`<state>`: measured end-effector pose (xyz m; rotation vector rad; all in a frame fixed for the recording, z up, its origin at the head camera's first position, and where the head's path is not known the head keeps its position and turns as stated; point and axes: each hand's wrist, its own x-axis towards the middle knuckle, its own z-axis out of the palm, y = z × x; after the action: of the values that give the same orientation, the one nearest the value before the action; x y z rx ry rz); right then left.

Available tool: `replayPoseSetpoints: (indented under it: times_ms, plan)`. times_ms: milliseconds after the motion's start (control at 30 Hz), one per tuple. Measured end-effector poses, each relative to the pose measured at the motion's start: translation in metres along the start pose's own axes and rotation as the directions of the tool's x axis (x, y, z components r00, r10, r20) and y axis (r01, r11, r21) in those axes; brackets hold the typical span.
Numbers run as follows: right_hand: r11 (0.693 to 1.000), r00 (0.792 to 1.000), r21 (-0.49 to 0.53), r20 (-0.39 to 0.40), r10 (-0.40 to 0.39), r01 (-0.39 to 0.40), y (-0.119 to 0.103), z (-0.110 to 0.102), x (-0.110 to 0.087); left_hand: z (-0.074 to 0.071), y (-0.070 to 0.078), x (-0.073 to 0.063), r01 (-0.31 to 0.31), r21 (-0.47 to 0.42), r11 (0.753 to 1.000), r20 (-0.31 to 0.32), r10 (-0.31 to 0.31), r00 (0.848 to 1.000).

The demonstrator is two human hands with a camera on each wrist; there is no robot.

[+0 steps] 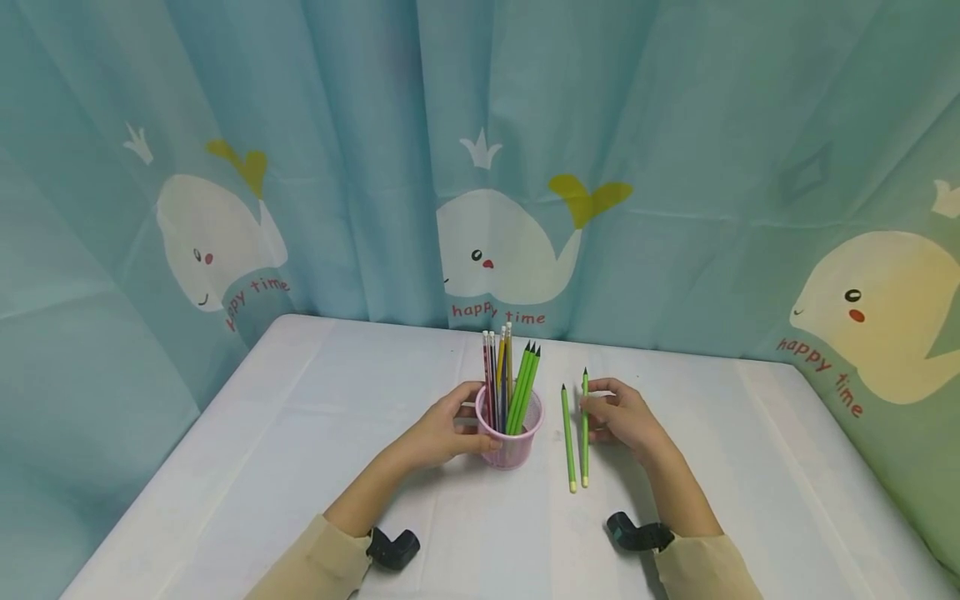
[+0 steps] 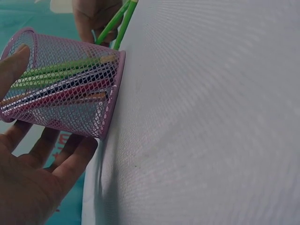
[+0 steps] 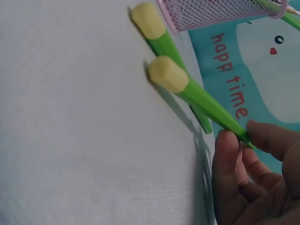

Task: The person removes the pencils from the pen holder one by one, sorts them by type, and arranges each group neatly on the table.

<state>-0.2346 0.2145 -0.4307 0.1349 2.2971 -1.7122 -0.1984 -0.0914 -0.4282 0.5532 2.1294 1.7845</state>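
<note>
Green pencil [image 1: 586, 454] is pinched between right hand's [image 1: 624, 417] thumb and fingers, dark tip toward table's [image 1: 480, 533] back edge, yellow end toward front edge; can't tell if that end touches the surface. It's right of table middle, well in from the right edge. Second green pencil [image 1: 568, 442] lies just beside it, on the left-edge side, roughly parallel. Next, pink mesh cup [image 1: 512, 454], upright near table middle; left hand [image 1: 437, 429] grips it, thumb on near side, fingers round far side. In cup: three green pencils [image 1: 525, 387], dark tips up, plus several dark, red and yellow pencils [image 1: 501, 362], white ends up. Beyond back edge, blue curtain [image 1: 360, 125] with white whales [image 1: 498, 250], red "happy time" printed under each. Beige sleeves [image 1: 322, 558] on both arms, black wrist devices [image 1: 393, 550].
</note>
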Motion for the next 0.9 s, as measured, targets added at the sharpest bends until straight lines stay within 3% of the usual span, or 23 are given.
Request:
replayPoseSetpoints:
  times_ms: [200,400,900]
  plan:
    - [1.000,1.000,-0.026,0.001,0.010,-0.009,0.0008,0.0009,0.0010,-0.0003,0.0025,0.0003,-0.014,0.002,1.000,0.006,0.014,1.000]
    - [0.997,1.000,-0.069,0.001,0.017,-0.017,0.0049,0.0014,0.0021,0.0001,0.0028,-0.0009,0.011,0.006,1.000,0.003,-0.011,1.000]
    - [0.998,1.000,-0.065,-0.005,0.012,-0.012,0.0013,0.0020,0.0004,0.0002,0.0014,-0.0005,0.001,0.006,1.000,0.001,-0.001,1.000]
